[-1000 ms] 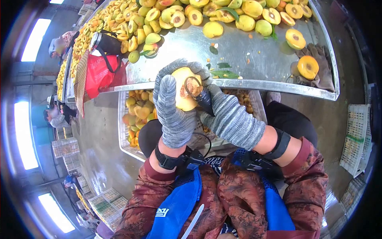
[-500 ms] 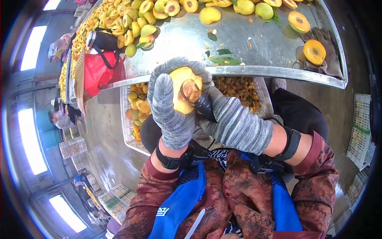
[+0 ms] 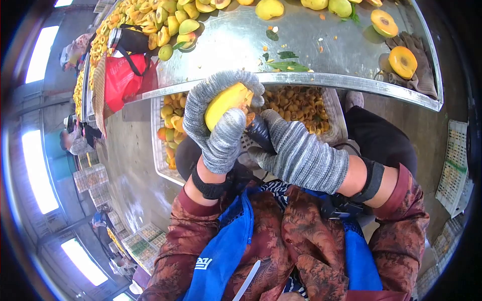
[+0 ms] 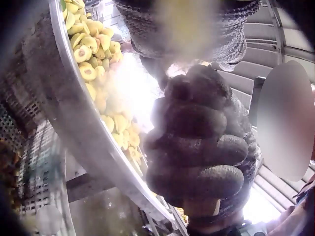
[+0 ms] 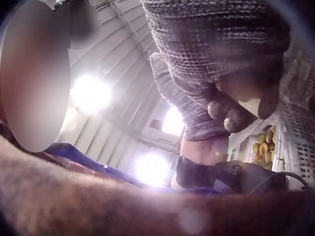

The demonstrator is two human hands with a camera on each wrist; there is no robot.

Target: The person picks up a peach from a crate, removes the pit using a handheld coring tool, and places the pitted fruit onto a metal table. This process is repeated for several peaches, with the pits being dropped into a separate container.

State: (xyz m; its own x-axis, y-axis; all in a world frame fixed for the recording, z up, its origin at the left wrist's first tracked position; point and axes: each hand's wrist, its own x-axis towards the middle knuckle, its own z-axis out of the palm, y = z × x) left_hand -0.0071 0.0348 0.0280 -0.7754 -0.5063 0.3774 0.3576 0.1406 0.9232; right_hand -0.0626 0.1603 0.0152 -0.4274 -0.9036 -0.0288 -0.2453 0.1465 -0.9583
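Note:
In the head view a yellow peach half [image 3: 221, 106] sits in my gloved left hand [image 3: 222, 143], with the fingers round its far side and the thumb over its near side. Its cut face is turned toward my right hand and mostly hidden. My gloved right hand [image 3: 307, 153] grips the black handle of a pitting tool [image 3: 260, 133], whose tip is at the cut face. The left wrist view shows the right hand's curled fingers [image 4: 197, 142] from below. The right wrist view shows the left hand [image 5: 189, 110] behind the right.
A metal table [image 3: 331, 80] with a raised rim stands ahead, bearing heaped peach halves [image 3: 170, 22], leaves and brown gloves [image 3: 424, 65]. A red bag [image 3: 123, 83] and a black flask [image 3: 131, 40] stand at its left. Below, a white crate [image 3: 341, 118] holds fruit and brown scraps.
The peach half has tipped so its cut face points right, and the left thumb has bent down over it. The tool's loop, earlier visible against the pit area, is now hidden.

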